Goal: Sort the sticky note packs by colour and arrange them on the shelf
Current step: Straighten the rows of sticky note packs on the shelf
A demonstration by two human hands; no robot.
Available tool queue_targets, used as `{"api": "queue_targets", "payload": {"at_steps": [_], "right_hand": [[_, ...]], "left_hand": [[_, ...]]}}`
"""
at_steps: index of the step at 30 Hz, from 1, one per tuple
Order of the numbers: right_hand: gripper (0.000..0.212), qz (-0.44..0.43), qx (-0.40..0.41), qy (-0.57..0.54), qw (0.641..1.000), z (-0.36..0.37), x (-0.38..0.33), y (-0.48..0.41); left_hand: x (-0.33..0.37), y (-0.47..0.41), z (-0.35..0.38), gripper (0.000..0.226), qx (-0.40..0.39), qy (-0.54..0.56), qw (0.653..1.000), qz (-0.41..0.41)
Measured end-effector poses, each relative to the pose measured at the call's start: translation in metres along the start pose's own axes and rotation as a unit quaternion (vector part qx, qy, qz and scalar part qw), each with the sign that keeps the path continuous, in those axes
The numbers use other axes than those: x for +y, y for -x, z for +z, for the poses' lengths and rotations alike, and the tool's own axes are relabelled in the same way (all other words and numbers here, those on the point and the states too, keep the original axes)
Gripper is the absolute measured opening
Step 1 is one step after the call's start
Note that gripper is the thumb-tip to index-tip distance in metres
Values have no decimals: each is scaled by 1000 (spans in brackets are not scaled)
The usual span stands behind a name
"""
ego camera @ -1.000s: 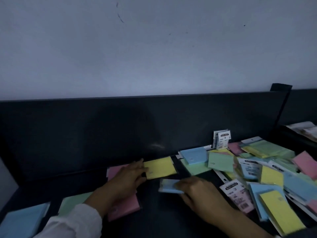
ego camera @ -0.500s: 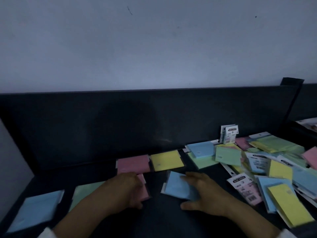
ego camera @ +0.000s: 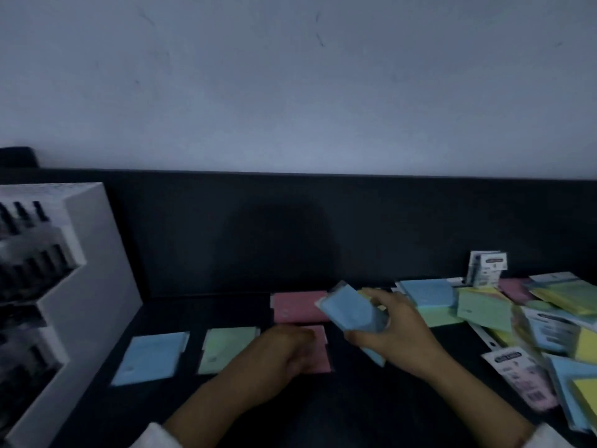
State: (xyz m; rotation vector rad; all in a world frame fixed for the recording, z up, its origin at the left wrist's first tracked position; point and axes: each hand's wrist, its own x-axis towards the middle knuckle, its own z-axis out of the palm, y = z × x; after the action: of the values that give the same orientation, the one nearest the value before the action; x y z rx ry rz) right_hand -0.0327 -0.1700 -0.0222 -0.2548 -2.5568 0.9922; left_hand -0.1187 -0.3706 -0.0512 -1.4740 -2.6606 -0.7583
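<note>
— What is the right hand doing?

— The right hand (ego camera: 397, 334) grips a blue sticky note pack (ego camera: 352, 310), with the thumb on its near side and the fingers curled over the far side. The pack is off the shelf (ego camera: 200, 313) and tilted, its top corner leaning away to the left.

— And the left hand?

— The left hand (ego camera: 284, 354) lies knuckles up, just left of the right one, on the left part of a near pink pack (ego camera: 319, 349). Its fingers are bent, but the blur hides whether they pinch the pack or only rest on it.

— What lies around them?

— Just beyond the left hand a far pink pack (ego camera: 297, 307) lies flat, its right end hidden behind the lifted blue one. Left of the left hand is a green pack (ego camera: 226, 349), also flat. Left of that is a flat blue pack (ego camera: 151, 357), with a dark gap between the two.

— And on the other side?

— Right of the right hand spreads a mixed pile (ego camera: 555, 321) of blue, green, yellow and pink packs. They overlap, and some show white labels. Beyond the right hand's fingers, at the pile's edge, a top blue pack (ego camera: 426, 292) rests on a green one.

— Anything else?

— A white box (ego camera: 74, 305) holding rows of dark items stands far to the left, well apart from the left hand. A pale wall (ego camera: 290, 92) rises above the shelf's dark back panel.
</note>
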Motion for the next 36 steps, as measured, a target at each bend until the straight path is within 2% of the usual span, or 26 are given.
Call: {"api": "queue_targets", "payload": {"at_steps": [2,4,5,7,9,11,13,15,17,19,24,28,30,36], "right_hand": [[59,11,14,-14,1000,14,-16,-5],[72,-8,18,13,1000,32,-34,-10],[75,-23,11,3,1000,41,-44,-11],[83,-37,-31,-61,997,58,-66,-9],[91,-54,-76,-105,990,70,-83,-9],[103,-61,-111,-124,984,77,-92,-12],[99,-68,-130,-127,981,78,-97,-15],[86,-65,-130,-124,982,82,-97,-21],[73,-62,-118,-117,984,86,-95,-28],[65,-59,-108,-106,987,91,-93,-33],[56,-61,-95,-80,990,96,-81,-39],[52,-47,-86,-60,993,92,-69,-48],[47,-43,-81,-29,995,88,-62,-51],[39,-37,-71,25,997,77,-39,-53]], "left_hand": [[6,5,-12,22,63,162,982,-71],[15,8,-24,22,83,371,912,-152],[16,10,-27,20,95,432,878,-181],[16,14,-37,14,136,470,846,-214],[8,17,-54,15,191,468,831,-232],[-11,19,-76,19,239,399,854,-233],[-39,20,-99,30,254,256,901,-243],[-69,22,-117,35,188,98,942,-261],[-91,20,-127,37,82,-6,957,-278],[-106,16,-129,40,9,-45,954,-298],[-142,5,-118,37,-79,-98,940,-317],[-160,-3,-114,41,-149,-160,915,-339],[-163,-5,-109,43,-151,-185,907,-348],[-166,-1,-90,52,-94,-248,910,-320]]}}
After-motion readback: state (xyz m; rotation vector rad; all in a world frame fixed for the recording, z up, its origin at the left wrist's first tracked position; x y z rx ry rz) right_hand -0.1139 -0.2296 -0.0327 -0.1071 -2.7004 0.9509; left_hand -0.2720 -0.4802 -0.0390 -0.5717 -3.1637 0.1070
